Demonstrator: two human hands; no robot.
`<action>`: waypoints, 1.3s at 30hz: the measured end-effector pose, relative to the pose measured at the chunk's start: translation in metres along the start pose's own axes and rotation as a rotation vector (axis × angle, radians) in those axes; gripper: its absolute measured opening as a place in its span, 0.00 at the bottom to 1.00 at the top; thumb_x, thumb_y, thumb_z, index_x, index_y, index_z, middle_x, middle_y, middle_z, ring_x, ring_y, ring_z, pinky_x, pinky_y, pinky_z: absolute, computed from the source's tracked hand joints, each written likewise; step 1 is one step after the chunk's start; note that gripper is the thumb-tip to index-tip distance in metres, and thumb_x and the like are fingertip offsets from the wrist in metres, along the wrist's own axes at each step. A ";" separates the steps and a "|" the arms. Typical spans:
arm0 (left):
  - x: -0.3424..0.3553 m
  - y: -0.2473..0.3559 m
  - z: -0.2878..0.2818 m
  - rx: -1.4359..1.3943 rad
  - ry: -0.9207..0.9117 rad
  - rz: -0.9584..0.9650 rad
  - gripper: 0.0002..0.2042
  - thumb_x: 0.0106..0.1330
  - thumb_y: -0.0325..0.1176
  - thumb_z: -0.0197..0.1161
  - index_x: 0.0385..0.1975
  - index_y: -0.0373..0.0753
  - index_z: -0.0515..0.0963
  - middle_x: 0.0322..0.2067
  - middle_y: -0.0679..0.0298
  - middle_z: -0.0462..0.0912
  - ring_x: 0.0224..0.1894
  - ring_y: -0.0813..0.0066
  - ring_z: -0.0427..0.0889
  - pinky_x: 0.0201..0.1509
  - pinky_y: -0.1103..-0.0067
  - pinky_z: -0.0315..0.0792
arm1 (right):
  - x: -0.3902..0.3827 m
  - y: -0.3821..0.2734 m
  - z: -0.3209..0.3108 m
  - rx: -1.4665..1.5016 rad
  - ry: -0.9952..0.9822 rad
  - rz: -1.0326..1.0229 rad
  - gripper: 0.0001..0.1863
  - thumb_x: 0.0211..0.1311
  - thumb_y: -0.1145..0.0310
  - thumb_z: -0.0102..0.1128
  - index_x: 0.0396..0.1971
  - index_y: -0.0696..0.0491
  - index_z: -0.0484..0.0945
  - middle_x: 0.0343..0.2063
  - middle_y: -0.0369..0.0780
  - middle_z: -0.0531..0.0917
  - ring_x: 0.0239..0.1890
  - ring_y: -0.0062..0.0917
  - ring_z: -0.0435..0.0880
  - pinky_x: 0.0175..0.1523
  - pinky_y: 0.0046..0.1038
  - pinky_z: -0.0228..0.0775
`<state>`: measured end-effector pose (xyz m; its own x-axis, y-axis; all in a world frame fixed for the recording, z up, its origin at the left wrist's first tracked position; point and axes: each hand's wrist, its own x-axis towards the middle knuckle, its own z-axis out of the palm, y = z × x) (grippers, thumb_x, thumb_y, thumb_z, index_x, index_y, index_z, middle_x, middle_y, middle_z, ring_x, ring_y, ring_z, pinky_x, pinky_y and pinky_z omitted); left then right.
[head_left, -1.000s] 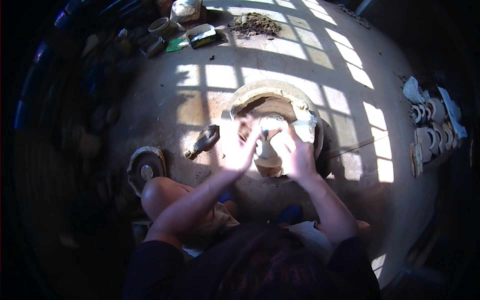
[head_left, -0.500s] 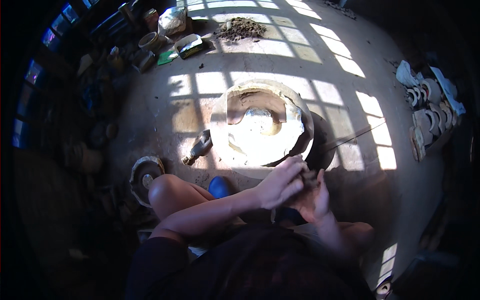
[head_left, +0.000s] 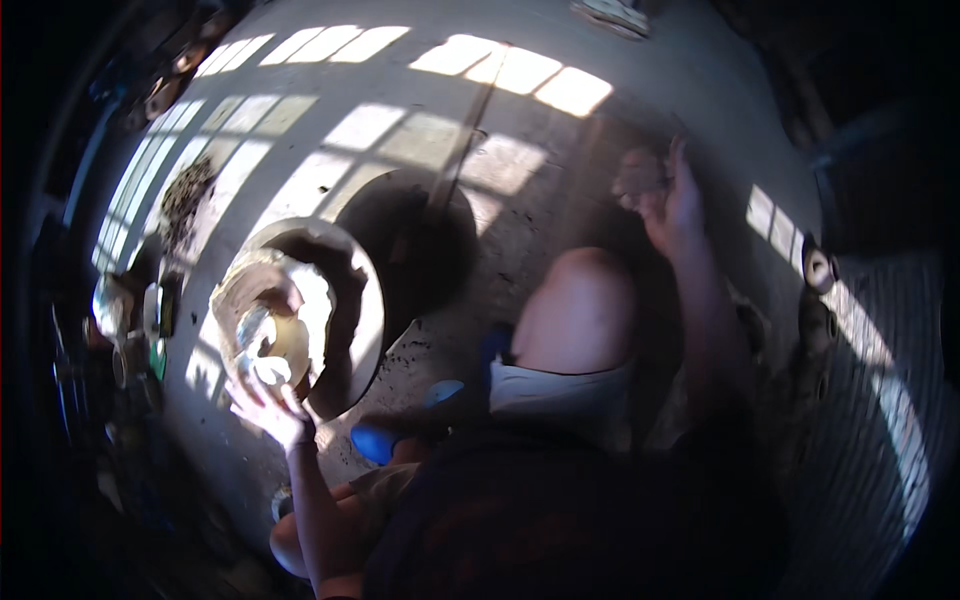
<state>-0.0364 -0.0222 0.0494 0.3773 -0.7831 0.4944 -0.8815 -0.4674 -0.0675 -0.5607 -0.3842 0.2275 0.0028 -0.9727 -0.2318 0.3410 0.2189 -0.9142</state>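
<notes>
A thick, pale, broken-edged round mould (head_left: 322, 335) rests on a round wheel disc (head_left: 362, 290), lit strongly by the sun. Inside it sits a rounded pale hump (head_left: 285, 345). My left hand (head_left: 268, 412) lies at the mould's near edge with its fingers spread, apparently touching it; nothing shows in its grasp. Far out to the right, over shaded floor, my right hand (head_left: 665, 195) is raised and smeared by motion. Whether a brownish lump lies in its fingers I cannot make out.
Beyond the mould, a thin stick (head_left: 470, 135) crosses the sunlit floor. A crumbly brown heap (head_left: 188, 200) lies at the far left, with containers below it. Blue footwear (head_left: 375, 443) shows by my feet. Corrugated sheeting (head_left: 860, 400) lies at the right, beside round pieces (head_left: 820, 270).
My hands, together around a brownish lump before, have parted: the left to the mould, the right far out to the right. The view has swung right, so the mould now appears further left.
</notes>
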 end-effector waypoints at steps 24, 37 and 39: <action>0.043 -0.094 0.084 -1.199 -0.264 -1.253 0.28 0.68 0.36 0.60 0.68 0.48 0.62 0.61 0.52 0.74 0.57 0.52 0.82 0.56 0.58 0.82 | 0.044 0.214 -0.299 -1.728 0.588 0.527 0.58 0.60 0.24 0.58 0.80 0.48 0.56 0.76 0.55 0.63 0.76 0.56 0.63 0.78 0.51 0.56; 0.027 -0.109 0.101 -1.146 -0.275 -1.291 0.37 0.69 0.54 0.60 0.74 0.39 0.62 0.66 0.53 0.74 0.65 0.52 0.76 0.69 0.60 0.70 | 0.040 0.251 -0.317 -1.676 0.625 0.547 0.51 0.69 0.25 0.45 0.83 0.41 0.48 0.81 0.51 0.51 0.81 0.58 0.49 0.78 0.56 0.55; 0.024 -0.090 0.116 -1.157 -0.277 -1.289 0.38 0.69 0.54 0.60 0.74 0.39 0.62 0.66 0.52 0.74 0.65 0.52 0.76 0.69 0.61 0.70 | 0.036 0.250 -0.333 -1.691 0.630 0.540 0.49 0.72 0.27 0.44 0.82 0.42 0.49 0.81 0.51 0.53 0.80 0.58 0.51 0.77 0.55 0.57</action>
<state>0.0854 -0.0468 -0.0334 0.8604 -0.2789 -0.4266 0.3087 -0.3809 0.8716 -0.7887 -0.3388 -0.1203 -0.6542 -0.7020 -0.2814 -0.7421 0.6677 0.0593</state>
